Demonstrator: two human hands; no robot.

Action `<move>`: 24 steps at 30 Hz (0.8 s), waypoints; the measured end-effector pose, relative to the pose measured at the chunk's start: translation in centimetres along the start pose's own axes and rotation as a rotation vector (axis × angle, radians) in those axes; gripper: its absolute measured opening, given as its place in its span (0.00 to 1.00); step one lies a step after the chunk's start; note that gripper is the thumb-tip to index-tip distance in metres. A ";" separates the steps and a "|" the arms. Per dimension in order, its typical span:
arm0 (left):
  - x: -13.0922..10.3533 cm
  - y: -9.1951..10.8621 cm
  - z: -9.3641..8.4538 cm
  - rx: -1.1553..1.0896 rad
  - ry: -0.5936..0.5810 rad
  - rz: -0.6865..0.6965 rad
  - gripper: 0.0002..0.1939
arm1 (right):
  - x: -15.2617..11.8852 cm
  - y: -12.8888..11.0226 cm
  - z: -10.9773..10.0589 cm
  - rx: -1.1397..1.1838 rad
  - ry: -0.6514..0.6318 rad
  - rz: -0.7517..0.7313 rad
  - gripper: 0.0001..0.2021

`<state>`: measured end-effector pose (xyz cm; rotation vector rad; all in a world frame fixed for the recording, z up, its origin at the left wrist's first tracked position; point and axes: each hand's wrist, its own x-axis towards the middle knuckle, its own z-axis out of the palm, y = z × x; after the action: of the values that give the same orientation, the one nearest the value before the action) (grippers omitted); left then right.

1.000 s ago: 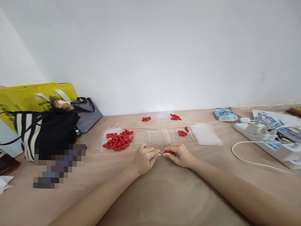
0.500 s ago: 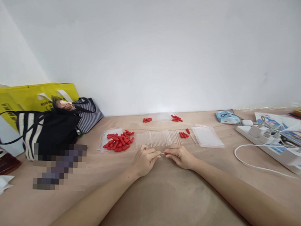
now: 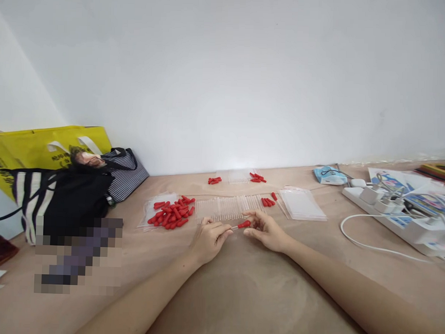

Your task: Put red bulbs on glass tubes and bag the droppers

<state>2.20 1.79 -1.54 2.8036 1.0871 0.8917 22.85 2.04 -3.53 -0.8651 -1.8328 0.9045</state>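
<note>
A plain pale wall (image 3: 225,79) stands behind a table with a brownish cover (image 3: 217,303), and the person's two bare forearms reach in across it from the near edge. The left hand (image 3: 209,239) has its thumb and fingertips pinched together on a thin clear tube (image 3: 235,228), which points to the right and bears a red bulb (image 3: 244,224) on its far end. The right hand (image 3: 264,231) is loosely curled, its thumb and fingers apart around the bulb's outer end, with a gap visible between them; whether any fingertip touches the bulb cannot be told. Tube and bulb are between the two hands, over the middle of the table. Just beyond lies a row of clear tubes (image 3: 228,207), side by side. Left of the row, a heap of red bulbs (image 3: 173,213) rests on clear plastic bags (image 3: 145,217); to its right are a small group of red bulbs (image 3: 268,202) and a stack of clear bags (image 3: 303,204). Farther right sits a white power strip (image 3: 370,207) with plugs, near a blue mask (image 3: 329,175). At far left, a black bag (image 3: 79,196) leans before a yellow bag (image 3: 29,148).
</note>
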 end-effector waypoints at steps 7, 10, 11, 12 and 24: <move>0.2 0.3 0.1 -0.065 0.024 0.078 0.13 | 0.7 -1.2 1.9 0.360 0.155 0.074 0.13; 0.3 0.6 0.1 -0.063 0.024 0.095 0.12 | 0.9 -1.4 2.3 0.394 0.287 0.084 0.14; 0.3 0.6 0.1 -0.058 0.027 0.097 0.11 | 1.0 -1.4 2.3 0.397 0.314 0.089 0.14; 0.3 0.6 0.2 -0.051 0.030 0.100 0.11 | 1.0 -1.4 2.3 0.402 0.330 0.095 0.14; 0.2 0.6 0.2 -0.062 0.101 0.100 0.10 | 1.0 -2.4 3.1 0.682 0.287 0.291 0.16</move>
<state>2.76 1.46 -1.50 2.8119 0.9186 1.0668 19.20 0.96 -2.18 -0.7721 -1.0504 1.3953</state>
